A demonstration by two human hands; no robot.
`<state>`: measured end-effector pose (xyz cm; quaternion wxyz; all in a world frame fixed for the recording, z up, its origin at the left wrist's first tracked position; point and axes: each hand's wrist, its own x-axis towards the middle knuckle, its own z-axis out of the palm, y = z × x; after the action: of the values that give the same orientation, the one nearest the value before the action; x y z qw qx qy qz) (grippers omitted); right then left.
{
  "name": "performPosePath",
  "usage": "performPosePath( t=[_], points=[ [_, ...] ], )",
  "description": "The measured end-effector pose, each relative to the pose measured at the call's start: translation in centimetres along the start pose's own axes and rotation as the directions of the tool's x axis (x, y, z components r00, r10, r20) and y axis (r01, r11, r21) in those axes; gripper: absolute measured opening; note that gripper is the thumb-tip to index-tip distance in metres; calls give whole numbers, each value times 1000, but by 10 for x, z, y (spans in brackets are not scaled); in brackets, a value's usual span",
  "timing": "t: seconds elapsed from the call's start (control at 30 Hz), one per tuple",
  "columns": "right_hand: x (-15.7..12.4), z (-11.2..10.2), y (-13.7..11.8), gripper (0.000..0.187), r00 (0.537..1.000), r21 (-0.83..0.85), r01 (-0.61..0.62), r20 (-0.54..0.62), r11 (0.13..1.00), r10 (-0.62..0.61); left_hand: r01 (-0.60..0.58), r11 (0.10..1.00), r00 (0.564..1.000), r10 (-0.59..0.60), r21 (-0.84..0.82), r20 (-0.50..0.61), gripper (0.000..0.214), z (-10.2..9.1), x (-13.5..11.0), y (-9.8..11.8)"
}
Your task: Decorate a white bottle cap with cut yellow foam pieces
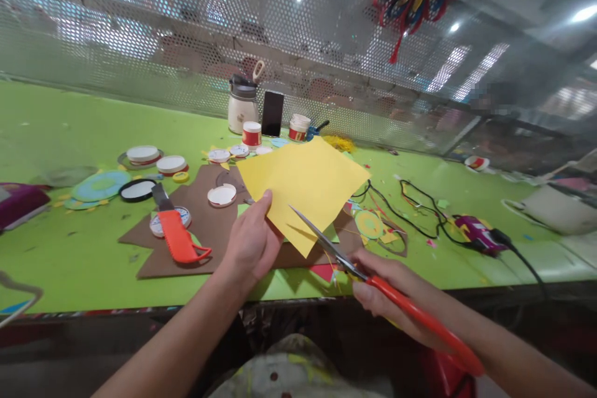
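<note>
A square sheet of yellow paper [310,177] is held up at its left corner by my left hand [255,237], the thumb on top and the fingers underneath. My right hand [385,289] grips a pair of scissors [357,268] with orange-red handles. The blades point up and left, lying over the lower part of the paper near its bottom corner. Whether they have cut into it I cannot make out. Under the paper lies a dark brown board [200,199] with jagged edges. A knife with an orange handle [177,236] rests on the board's left side.
White lids [222,194] and blue-yellow paper discs [101,186] lie to the left. Behind stand a beige thermos [242,106], a phone [272,113] and red-white tubs [252,135]. Black cables [420,202] run right to a purple device [480,233]. A perforated screen [186,31] rises behind the green table [107,267].
</note>
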<state>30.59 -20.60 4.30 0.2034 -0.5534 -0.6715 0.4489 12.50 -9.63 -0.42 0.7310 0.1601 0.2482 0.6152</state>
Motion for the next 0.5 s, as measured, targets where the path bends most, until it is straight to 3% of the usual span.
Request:
performPosePath(
  t=[0.27, 0.5],
  points=[
    [0, -3, 7, 40, 1000, -192, -16, 4, 981, 17, -56, 998, 997, 54, -20, -61, 29, -1, 1, 8],
    [-4, -30, 44, 43, 996, -455, -82, -75, 887, 54, -194, 981, 958, 188, -9, -219, 29, -8, 7, 22]
  ],
)
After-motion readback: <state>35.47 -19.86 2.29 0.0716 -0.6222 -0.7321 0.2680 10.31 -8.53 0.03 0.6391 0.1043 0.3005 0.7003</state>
